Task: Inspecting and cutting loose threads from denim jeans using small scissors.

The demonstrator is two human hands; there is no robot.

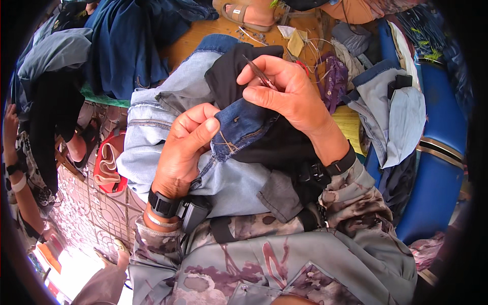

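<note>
Denim (238, 126) is pinched at left by the left hand (182, 145); beyond it, snips (260, 74) are gripped by the right hand (294, 97), pointed away.

A single wide fisheye view looks down from the person's head, close above the bare left hand (185, 145), bare right hand (292, 94) and dark-blue denim piece (243, 124).

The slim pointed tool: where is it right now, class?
In the head view, the pointed tool is slightly right of upper centre, in the person's right hand, above the dark-blue denim piece.
</note>
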